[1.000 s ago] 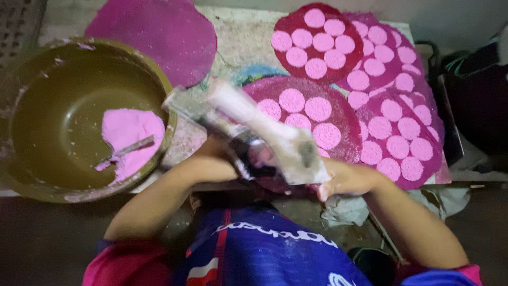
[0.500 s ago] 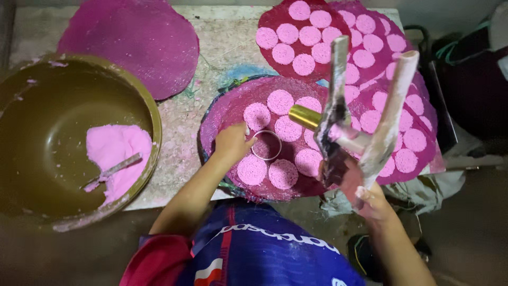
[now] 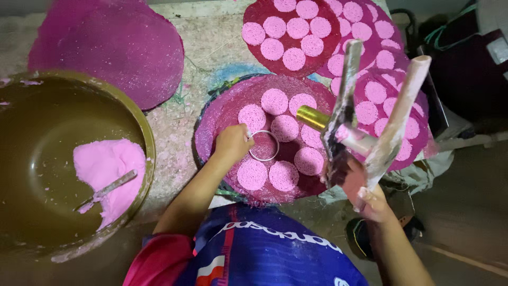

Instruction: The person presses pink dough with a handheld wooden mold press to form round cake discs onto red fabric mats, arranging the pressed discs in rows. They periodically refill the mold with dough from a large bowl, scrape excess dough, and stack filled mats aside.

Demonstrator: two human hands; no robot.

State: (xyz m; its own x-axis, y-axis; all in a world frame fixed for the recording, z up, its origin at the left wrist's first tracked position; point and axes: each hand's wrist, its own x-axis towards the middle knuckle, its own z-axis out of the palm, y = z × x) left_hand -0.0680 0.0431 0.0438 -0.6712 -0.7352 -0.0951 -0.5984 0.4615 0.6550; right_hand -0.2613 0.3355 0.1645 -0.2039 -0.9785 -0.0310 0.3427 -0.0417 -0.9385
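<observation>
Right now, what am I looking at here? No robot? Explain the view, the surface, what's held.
No machine: a person works with bare hands, filmed by a camera on their head looking down. The left hand touches a small metal ring set on a round pink tray that carries pink pressed discs. The right hand holds a bundle of powder-caked tools, one with a brass-coloured end, raised above the tray. Behind lie more trays with discs and one bare pink tray. At left a big brownish bowl holds pink powder and a scoop.
</observation>
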